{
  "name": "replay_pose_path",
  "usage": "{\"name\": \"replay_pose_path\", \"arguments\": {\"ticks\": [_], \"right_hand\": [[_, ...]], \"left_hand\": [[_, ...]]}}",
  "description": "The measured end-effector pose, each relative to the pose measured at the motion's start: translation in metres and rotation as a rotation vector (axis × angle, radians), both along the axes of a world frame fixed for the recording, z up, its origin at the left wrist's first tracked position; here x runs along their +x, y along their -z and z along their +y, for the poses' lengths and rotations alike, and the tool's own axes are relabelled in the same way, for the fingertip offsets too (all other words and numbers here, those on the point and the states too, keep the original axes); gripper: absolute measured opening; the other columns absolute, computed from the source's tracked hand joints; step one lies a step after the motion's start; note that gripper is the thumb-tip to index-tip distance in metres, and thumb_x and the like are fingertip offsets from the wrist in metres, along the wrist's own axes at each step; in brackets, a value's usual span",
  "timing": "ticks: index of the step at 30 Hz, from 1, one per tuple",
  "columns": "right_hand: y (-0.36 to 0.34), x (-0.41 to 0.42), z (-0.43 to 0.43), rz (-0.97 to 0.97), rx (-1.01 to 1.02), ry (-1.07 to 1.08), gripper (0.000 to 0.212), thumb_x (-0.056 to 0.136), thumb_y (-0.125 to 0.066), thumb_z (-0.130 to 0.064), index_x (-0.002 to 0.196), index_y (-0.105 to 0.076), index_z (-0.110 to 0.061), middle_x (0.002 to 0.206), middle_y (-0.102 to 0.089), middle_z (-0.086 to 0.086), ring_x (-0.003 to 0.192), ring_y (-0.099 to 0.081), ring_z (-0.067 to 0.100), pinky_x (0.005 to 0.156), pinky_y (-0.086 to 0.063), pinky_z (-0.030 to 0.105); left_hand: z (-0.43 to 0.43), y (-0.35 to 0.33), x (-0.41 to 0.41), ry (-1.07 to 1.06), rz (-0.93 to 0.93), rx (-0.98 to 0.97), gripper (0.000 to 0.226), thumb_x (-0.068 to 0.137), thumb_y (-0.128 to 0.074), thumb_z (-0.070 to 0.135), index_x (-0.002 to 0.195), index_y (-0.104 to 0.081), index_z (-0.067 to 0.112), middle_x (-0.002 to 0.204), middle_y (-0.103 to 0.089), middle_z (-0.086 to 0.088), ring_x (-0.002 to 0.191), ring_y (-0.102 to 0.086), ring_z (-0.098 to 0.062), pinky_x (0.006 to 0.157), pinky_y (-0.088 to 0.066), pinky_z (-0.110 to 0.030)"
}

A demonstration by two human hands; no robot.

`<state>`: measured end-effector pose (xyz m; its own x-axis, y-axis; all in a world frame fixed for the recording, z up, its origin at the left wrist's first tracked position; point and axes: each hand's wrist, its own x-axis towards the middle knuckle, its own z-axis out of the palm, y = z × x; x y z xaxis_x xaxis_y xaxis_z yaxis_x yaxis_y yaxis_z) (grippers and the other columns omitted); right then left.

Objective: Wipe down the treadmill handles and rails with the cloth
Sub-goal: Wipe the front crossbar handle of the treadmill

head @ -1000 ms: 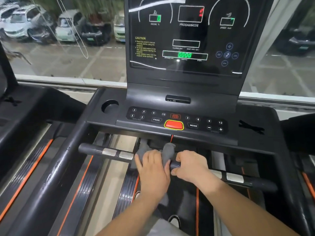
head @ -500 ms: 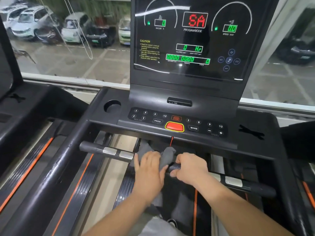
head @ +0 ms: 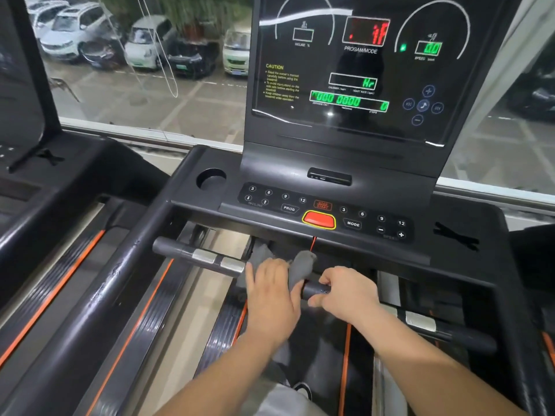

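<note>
A black front handlebar [head: 180, 250] with silver pulse pads runs across below the treadmill console. A grey cloth [head: 301, 267] is draped over the bar's middle. My left hand [head: 271, 298] lies over the cloth with its fingers wrapped on it and the bar. To its right, my right hand [head: 348, 292] grips the bare bar, fingers curled round it, just beside the cloth. The left side rail [head: 99, 298] is a thick black tube running toward me.
The console [head: 327, 211] with a red stop button and a lit display stands ahead. A cup holder [head: 211, 178] sits at its left. Another treadmill [head: 45, 205] is on the left. Beyond is a window onto parked cars. The belt [head: 324, 355] lies below.
Both hands stay on the bar's middle with the cloth. The view has shifted slightly, and the display's readout has changed.
</note>
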<state>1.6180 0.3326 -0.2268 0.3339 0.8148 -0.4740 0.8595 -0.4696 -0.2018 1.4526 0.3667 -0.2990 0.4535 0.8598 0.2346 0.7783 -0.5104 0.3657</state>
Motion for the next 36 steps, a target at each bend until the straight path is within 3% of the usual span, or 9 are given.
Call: {"name": "replay_pose_path", "arguments": {"ticks": [4, 11, 16, 21, 25, 29, 31, 33, 36], "right_hand": [[0.003, 0.004, 0.000, 0.019, -0.005, 0.001, 0.064, 0.072, -0.078, -0.067, 0.126, -0.065, -0.037, 0.125, -0.067, -0.012, 0.115, -0.063, 0.017, 0.091, -0.052, 0.032], [-0.006, 0.007, 0.013, 0.202, 0.025, -0.004, 0.051, 0.090, -0.071, -0.044, 0.137, -0.062, -0.027, 0.135, -0.065, -0.008, 0.123, -0.061, 0.015, 0.104, -0.049, 0.033], [-0.008, -0.012, 0.038, 0.267, 0.164, 0.016, 0.043, 0.090, -0.051, -0.012, 0.125, -0.070, -0.028, 0.128, -0.069, -0.005, 0.121, -0.062, 0.018, 0.107, -0.048, 0.037], [-0.003, -0.037, 0.060, 0.324, 0.202, -0.017, 0.050, 0.092, -0.049, 0.001, 0.136, -0.064, -0.018, 0.132, -0.066, -0.002, 0.124, -0.060, 0.013, 0.112, -0.042, 0.030], [0.007, -0.055, 0.081, 0.426, 0.187, -0.010, 0.038, 0.099, -0.051, -0.008, 0.130, -0.067, -0.022, 0.125, -0.068, -0.007, 0.119, -0.062, 0.008, 0.113, -0.043, 0.029], [0.008, -0.070, 0.102, 0.424, 0.047, -0.105, 0.024, 0.096, -0.063, -0.021, 0.118, -0.072, -0.024, 0.113, -0.069, -0.010, 0.104, -0.062, 0.005, 0.095, -0.042, 0.017], [0.008, -0.075, 0.112, 0.383, -0.036, -0.127, 0.016, 0.090, -0.064, -0.020, 0.079, -0.071, -0.030, 0.082, -0.067, -0.019, 0.082, -0.062, 0.006, 0.083, -0.050, 0.022], [0.008, -0.075, 0.124, 0.350, -0.081, -0.111, 0.034, 0.085, -0.060, -0.012, 0.053, -0.052, -0.020, 0.048, -0.050, -0.014, 0.055, -0.048, 0.008, 0.057, -0.045, 0.020], [0.006, -0.067, 0.132, 0.342, -0.130, -0.100, 0.028, 0.085, -0.060, -0.005, 0.057, -0.062, -0.012, 0.039, -0.052, -0.011, 0.039, -0.047, 0.003, 0.041, -0.033, 0.013]], "left_hand": [[0.055, 0.001, -0.062, 0.255, 0.118, 0.126, 0.040, 0.098, -0.049, 0.050, 0.118, -0.061, 0.018, 0.114, -0.064, 0.002, 0.113, -0.059, -0.023, 0.117, -0.030, -0.054], [0.081, -0.010, -0.082, -0.436, 0.071, 0.010, 0.025, 0.096, -0.060, 0.037, 0.096, -0.058, 0.012, 0.096, -0.061, -0.013, 0.096, -0.058, -0.040, 0.101, -0.041, -0.061], [0.001, 0.009, -0.025, 0.003, -0.055, -0.028, 0.041, 0.093, -0.060, 0.038, 0.129, -0.055, 0.020, 0.129, -0.058, 0.003, 0.137, -0.046, -0.022, 0.126, -0.019, -0.056], [0.059, 0.011, -0.093, 0.351, -0.014, 0.017, 0.037, 0.097, -0.061, 0.041, 0.127, -0.052, 0.021, 0.138, -0.057, 0.002, 0.138, -0.048, -0.020, 0.127, -0.019, -0.050], [0.127, 0.003, -0.170, -0.015, -0.023, -0.011, 0.031, 0.099, -0.056, 0.041, 0.120, -0.058, 0.019, 0.115, -0.058, 0.004, 0.114, -0.056, -0.024, 0.125, -0.019, -0.042], [0.134, -0.012, -0.158, -0.273, 0.028, -0.031, 0.032, 0.100, -0.044, 0.045, 0.098, -0.056, 0.015, 0.094, -0.054, -0.003, 0.094, -0.052, -0.029, 0.111, -0.036, -0.051], [0.110, -0.014, -0.122, -0.313, -0.031, -0.029, 0.029, 0.099, -0.046, 0.041, 0.096, -0.056, 0.015, 0.092, -0.053, -0.004, 0.095, -0.051, -0.030, 0.114, -0.034, -0.054], [0.088, -0.013, -0.098, -0.105, -0.090, -0.026, 0.023, 0.097, -0.056, 0.037, 0.098, -0.058, 0.015, 0.092, -0.055, -0.003, 0.093, -0.053, -0.028, 0.111, -0.037, -0.051], [0.106, -0.019, -0.108, 0.281, -0.010, -0.116, 0.023, 0.095, -0.057, 0.044, 0.099, -0.057, 0.021, 0.094, -0.059, 0.002, 0.092, -0.053, -0.024, 0.099, -0.043, -0.045]]}}
